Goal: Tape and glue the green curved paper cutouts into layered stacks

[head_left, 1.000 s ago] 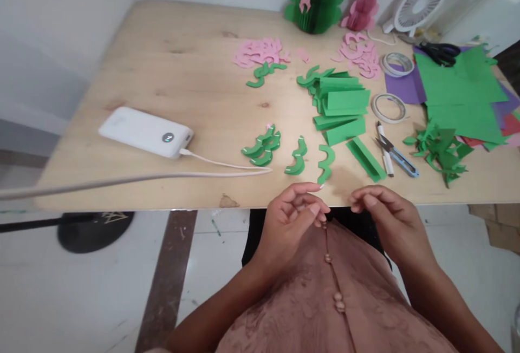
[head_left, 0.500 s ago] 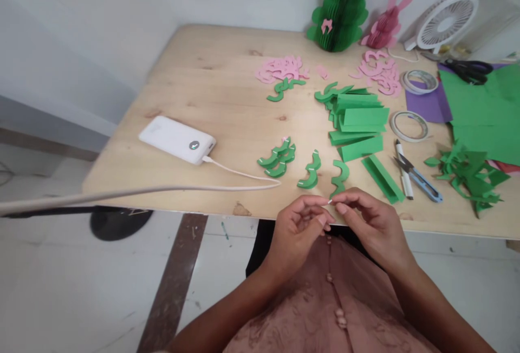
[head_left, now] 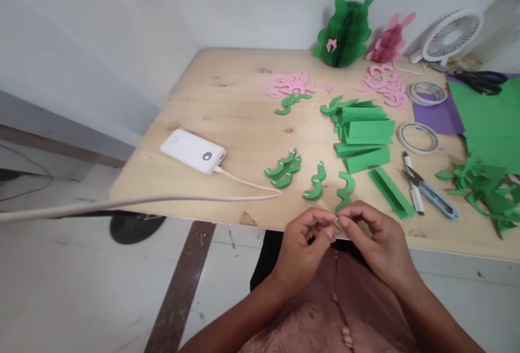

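Observation:
Just beyond the table's front edge, my two hands meet at the fingertips. My right hand [head_left: 377, 239] is closed in a pinch on a tiny white piece of tape [head_left: 337, 219], mostly covered by the fingers. My left hand [head_left: 306, 244] is curled, its index fingertip against the same spot; what its fingers grip is hidden. Right above the fingertips lies a wavy green paper cutout [head_left: 346, 186]. To its left are another green cutout [head_left: 314, 182] with white strips on it and a small group of green cutouts [head_left: 284, 169].
Folded green paper strips [head_left: 369, 131], tape rolls [head_left: 418, 137], a marker [head_left: 415, 193] and blue-handled scissors [head_left: 436, 198] lie to the right. At left a white power bank [head_left: 193, 150] trails a cable [head_left: 244, 198]. Behind stand green [head_left: 345, 33] and pink paper rabbits [head_left: 390, 41] and a fan [head_left: 453, 36].
The whole view has shifted, so everything on the table appears lower and slightly to the right. Less of the white piece shows between my fingertips. My hands stay together at the table edge.

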`<state>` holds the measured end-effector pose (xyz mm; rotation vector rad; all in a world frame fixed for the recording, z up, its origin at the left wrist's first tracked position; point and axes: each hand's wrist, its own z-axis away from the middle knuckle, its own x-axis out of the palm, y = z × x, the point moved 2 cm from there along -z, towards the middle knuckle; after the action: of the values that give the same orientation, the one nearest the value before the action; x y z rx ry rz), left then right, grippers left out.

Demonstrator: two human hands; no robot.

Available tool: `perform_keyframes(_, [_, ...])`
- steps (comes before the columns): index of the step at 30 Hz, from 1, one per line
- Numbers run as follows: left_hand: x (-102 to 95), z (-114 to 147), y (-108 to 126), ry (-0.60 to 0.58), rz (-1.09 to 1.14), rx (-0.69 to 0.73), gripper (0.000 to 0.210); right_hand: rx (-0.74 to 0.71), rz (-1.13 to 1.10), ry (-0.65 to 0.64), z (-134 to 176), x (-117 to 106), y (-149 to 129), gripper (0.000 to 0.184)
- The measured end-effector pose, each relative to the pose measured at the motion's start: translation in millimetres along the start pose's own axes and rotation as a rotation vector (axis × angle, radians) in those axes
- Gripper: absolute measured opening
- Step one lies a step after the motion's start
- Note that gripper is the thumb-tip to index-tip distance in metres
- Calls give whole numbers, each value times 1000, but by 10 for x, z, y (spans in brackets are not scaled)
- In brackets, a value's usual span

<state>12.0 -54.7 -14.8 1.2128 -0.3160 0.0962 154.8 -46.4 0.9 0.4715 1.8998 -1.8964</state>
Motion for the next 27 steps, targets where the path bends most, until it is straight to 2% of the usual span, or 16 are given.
perform_keyframes(9, [16, -5, -2, 4, 44, -25, 11, -54, 33, 28, -16, 17, 33, 16])
perform_keyframes(20, [22, 15, -47, -41, 381, -195, 20, -99, 59, 124, 34, 36, 67, 14])
perform_keyframes(27, [24, 9, -49, -87, 467, -270, 23, -23, -38, 118, 44, 39, 144, 13])
